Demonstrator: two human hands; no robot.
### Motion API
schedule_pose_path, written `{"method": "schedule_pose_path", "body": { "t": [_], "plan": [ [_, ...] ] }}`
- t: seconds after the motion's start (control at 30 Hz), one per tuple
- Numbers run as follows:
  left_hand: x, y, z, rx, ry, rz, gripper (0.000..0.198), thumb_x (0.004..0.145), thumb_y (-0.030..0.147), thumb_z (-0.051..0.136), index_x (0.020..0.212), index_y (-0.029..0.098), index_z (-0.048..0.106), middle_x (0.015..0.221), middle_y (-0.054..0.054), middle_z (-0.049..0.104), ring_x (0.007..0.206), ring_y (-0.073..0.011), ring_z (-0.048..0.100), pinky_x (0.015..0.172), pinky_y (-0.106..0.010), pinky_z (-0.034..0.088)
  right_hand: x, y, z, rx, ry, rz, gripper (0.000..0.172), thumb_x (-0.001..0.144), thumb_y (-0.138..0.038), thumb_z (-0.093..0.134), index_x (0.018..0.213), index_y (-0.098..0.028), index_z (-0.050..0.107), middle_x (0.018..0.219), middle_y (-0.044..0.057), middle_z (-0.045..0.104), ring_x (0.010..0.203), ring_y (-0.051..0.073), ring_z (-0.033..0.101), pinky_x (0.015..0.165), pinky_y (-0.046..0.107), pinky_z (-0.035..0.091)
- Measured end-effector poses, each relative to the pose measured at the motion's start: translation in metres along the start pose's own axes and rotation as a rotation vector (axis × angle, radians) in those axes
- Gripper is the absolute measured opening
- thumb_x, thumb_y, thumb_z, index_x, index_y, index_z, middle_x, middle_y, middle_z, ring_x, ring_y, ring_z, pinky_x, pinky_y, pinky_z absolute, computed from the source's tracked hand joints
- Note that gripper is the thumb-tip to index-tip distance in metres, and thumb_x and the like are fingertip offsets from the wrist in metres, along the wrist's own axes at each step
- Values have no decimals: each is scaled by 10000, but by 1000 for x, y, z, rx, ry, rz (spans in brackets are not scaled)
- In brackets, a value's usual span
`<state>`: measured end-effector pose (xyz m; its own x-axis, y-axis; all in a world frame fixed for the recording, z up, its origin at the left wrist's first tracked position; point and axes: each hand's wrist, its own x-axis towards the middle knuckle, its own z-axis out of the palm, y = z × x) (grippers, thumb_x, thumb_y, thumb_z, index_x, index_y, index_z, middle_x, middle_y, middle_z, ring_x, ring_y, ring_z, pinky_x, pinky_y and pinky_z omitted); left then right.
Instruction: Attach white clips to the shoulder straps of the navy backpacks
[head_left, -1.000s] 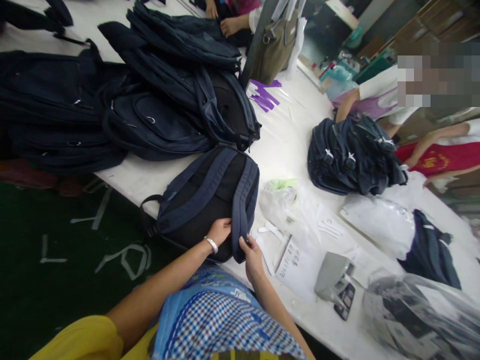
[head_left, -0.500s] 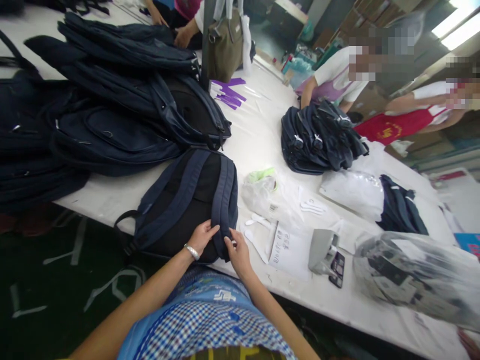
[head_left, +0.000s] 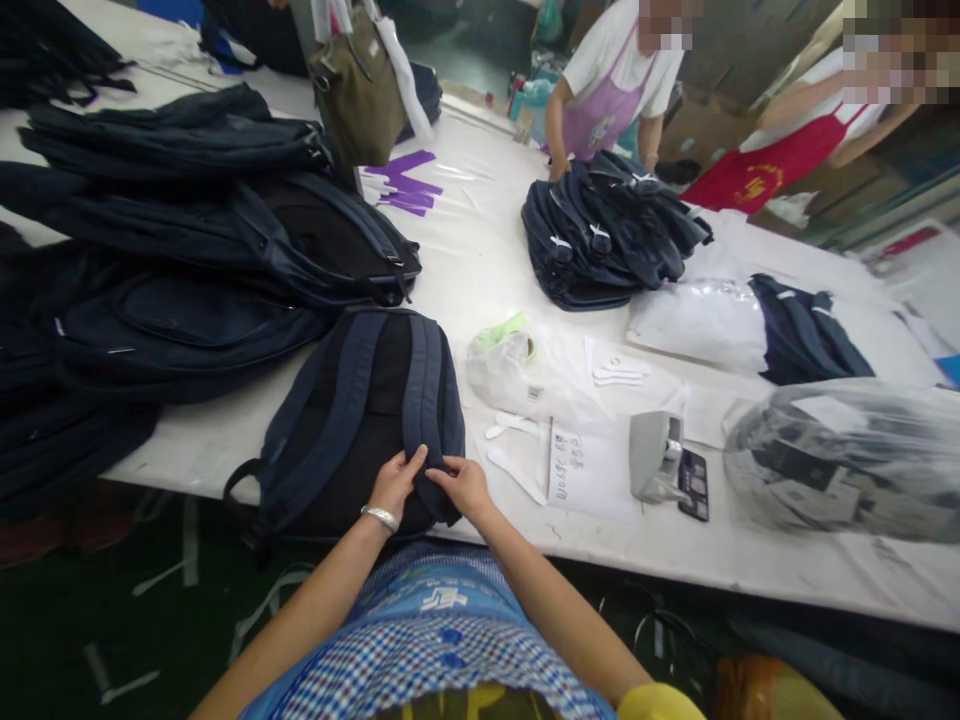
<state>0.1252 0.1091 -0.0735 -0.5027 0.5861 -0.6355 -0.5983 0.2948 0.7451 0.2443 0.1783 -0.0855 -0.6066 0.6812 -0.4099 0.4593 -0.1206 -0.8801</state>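
A dark navy backpack [head_left: 319,455] lies on the table's near edge with its black back panel and two shoulder straps facing up. My left hand [head_left: 397,485], with a silver bracelet at the wrist, pinches the lower part of the right-hand shoulder strap [head_left: 424,390]. Close beside it, my right hand [head_left: 463,485] grips the same strap from the other side. The fingertips of both hands are a short way apart. The backpack's top handle loop [head_left: 244,482] sticks out at the left.
Stacked navy bags [head_left: 187,230] fill the left. A plastic bag with tape [head_left: 506,365], a written sheet [head_left: 589,470], a grey tape dispenser [head_left: 654,458] and a wrapped bundle [head_left: 840,460] lie right. Across the table [head_left: 465,250], a person in a purple apron handles more bags [head_left: 607,235].
The view has turned and shifted, so most things appear moved. Both hands remain at the strap, with the right fingers now closer together. The person across has both hands at the bags.
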Motion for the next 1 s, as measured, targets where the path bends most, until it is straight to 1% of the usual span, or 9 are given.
{"method": "schedule_pose_path", "body": {
  "t": [0.13, 0.3, 0.5, 0.6, 0.67, 0.73, 0.83, 0.9, 1.0],
  "plan": [
    [4, -1, -2, 29, 33, -16, 473, 559, 450, 824, 874, 117, 708, 843, -113, 752, 806, -252, 704, 804, -385, 549, -14, -1, -4, 51, -41, -79, 486, 756, -370, 666, 1220, -245, 600, 1020, 16, 722, 876, 211, 670, 781, 324, 536],
    [6, -2, -4, 121, -26, 77, 466, 608, 459, 792, 916, 120, 705, 927, -111, 749, 872, -264, 698, 857, -403, 535, -20, -7, -14, -251, 44, -106, 409, 705, -364, 725, 1100, -269, 676, 874, 25, 729, 815, 228, 652, 777, 350, 512],
    [-16, -4, -9, 78, -29, 14, 394, 687, 371, 773, 1001, 152, 680, 1000, -115, 737, 943, -243, 688, 901, -378, 523, -19, -3, 6, 98, 107, 82, 646, 607, -291, 781, 1214, -227, 570, 728, -10, 709, 621, 171, 642, 597, 273, 514],
    [-27, -10, -17, 73, -8, -108, 325, 682, 282, 791, 956, 137, 690, 917, -116, 751, 852, -238, 710, 840, -358, 556, -30, 2, 19, 132, 107, 51, 766, 590, -273, 789, 1297, -242, 493, 722, -29, 696, 615, 152, 628, 595, 253, 507],
    [-28, -15, -22, 35, 34, -158, 268, 691, 220, 784, 925, 128, 691, 860, -104, 756, 795, -227, 717, 808, -348, 571, -37, 8, 18, 143, 76, -15, 730, 657, -299, 747, 1327, -258, 461, 786, -22, 703, 640, 145, 631, 616, 254, 514],
    [-26, -19, -25, -23, 69, -181, 206, 717, 166, 756, 908, 125, 690, 853, -94, 757, 789, -206, 718, 810, -325, 573, -40, 17, 4, 135, 86, -73, 524, 765, -333, 653, 1266, -253, 523, 878, 2, 706, 681, 148, 643, 654, 271, 523],
    [-22, -22, -28, -62, 57, -201, 164, 743, 109, 720, 904, 125, 692, 875, -88, 756, 808, -180, 716, 813, -284, 572, -38, 37, -36, -92, 329, -83, 243, 858, -299, 532, 1055, -206, 640, 948, 50, 684, 800, 178, 639, 760, 314, 511],
    [-21, -23, -29, -58, 39, -213, 170, 739, 103, 723, 905, 122, 694, 872, -88, 756, 795, -176, 716, 804, -275, 577, -34, 52, -64, -372, 489, -38, 210, 834, -240, 561, 1024, -201, 642, 995, 77, 658, 909, 213, 601, 834, 345, 473],
    [-21, -22, -30, -46, 26, -217, 200, 716, 126, 751, 908, 121, 696, 860, -93, 755, 778, -187, 718, 799, -293, 585, -26, 69, -90, -688, 526, 39, 264, 776, -209, 636, 1040, -213, 621, 1029, 87, 628, 982, 249, 547, 837, 363, 431]
  ]
}}
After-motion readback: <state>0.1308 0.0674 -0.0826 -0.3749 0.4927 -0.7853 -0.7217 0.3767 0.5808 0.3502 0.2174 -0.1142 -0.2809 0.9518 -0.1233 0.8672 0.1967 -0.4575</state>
